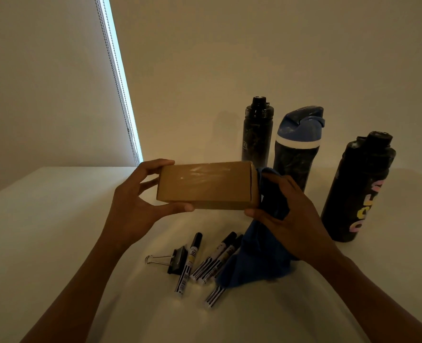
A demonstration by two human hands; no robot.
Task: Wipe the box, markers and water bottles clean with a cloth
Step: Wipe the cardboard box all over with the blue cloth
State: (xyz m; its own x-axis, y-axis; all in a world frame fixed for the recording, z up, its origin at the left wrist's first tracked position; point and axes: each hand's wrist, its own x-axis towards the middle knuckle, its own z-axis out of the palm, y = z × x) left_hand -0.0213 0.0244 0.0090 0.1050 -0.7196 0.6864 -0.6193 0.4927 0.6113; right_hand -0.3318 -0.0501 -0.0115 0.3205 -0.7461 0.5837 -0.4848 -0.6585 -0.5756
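While left hand [135,201] grips box [205,186] | right hand [296,216] holds cloth [257,263] at edge

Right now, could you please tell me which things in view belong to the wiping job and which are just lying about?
For the job: box, held by the left hand; cloth, in the right hand; markers; black bottle; blue-lid bottle; lettered bottle.

Lying about: binder clip; blind cord.

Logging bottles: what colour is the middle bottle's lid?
The lid is blue; head view.
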